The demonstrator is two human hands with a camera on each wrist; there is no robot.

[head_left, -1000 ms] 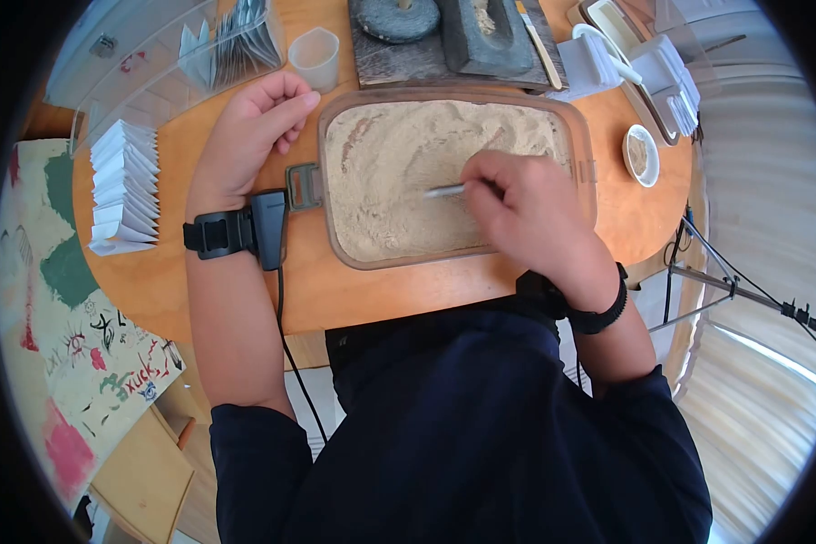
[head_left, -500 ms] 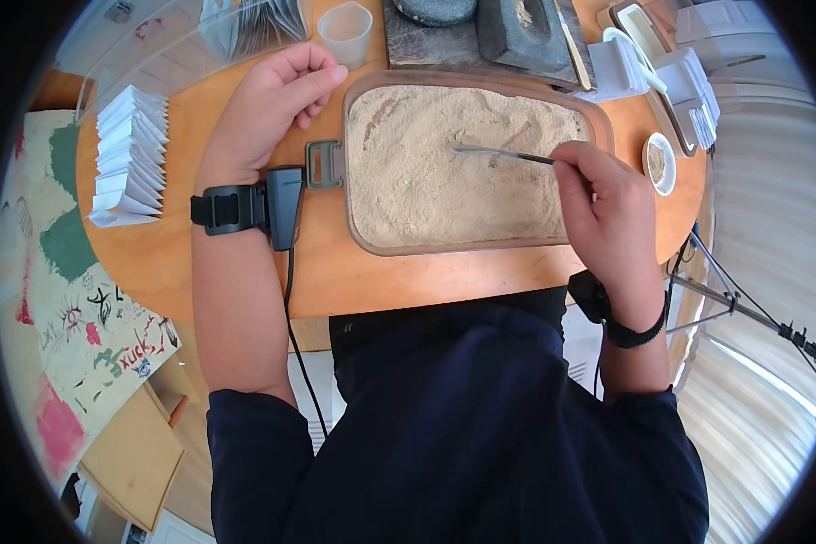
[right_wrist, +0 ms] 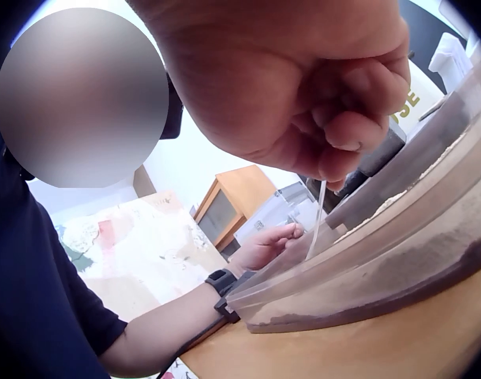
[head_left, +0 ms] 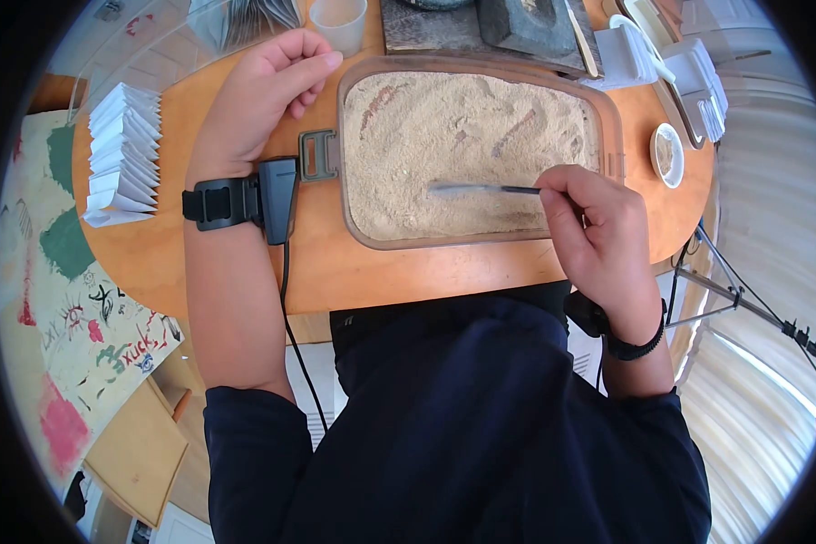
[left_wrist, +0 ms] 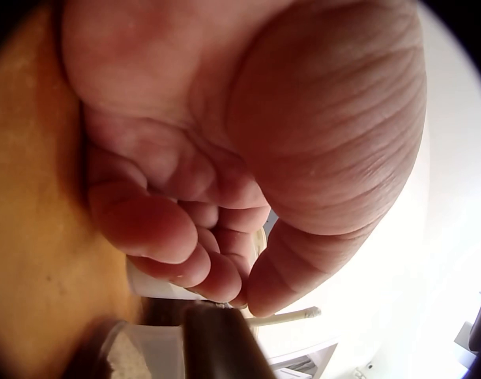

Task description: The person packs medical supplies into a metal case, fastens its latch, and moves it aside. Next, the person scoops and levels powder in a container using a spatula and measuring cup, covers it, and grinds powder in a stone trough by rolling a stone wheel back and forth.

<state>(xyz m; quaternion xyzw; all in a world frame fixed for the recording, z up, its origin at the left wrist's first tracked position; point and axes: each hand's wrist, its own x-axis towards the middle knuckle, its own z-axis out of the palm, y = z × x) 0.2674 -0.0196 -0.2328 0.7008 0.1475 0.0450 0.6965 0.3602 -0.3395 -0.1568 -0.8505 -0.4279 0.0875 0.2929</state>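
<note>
Pinching a thin tool (head_left: 488,189) between thumb and bent fingers of the right hand (head_left: 600,216), over the near right part of a shallow translucent container (head_left: 467,239). Pointing the tool leftward across pale powder (head_left: 417,127), blurred toward the tip; impossible to tell whether touching the surface or just above. Filled broadly from wall to wall, with uneven ridges and a few darker streaks toward the far side. Resting the left hand (head_left: 267,91) on the table (head_left: 381,281), gripping nothing, with loosely curled fingers and thumb close to the fingertips. Placed there near a translucent cup (head_left: 340,27) and the clasp (head_left: 333,154) at the container's left end. Surrounded on the table by a pleated white paper strip (head_left: 122,159) at left, a clear box (head_left: 154,54) at far left, a dark board (head_left: 426,36) bearing a grooved stone block (head_left: 508,36) beyond the container, and a small white bowl (head_left: 656,154) at right.
</note>
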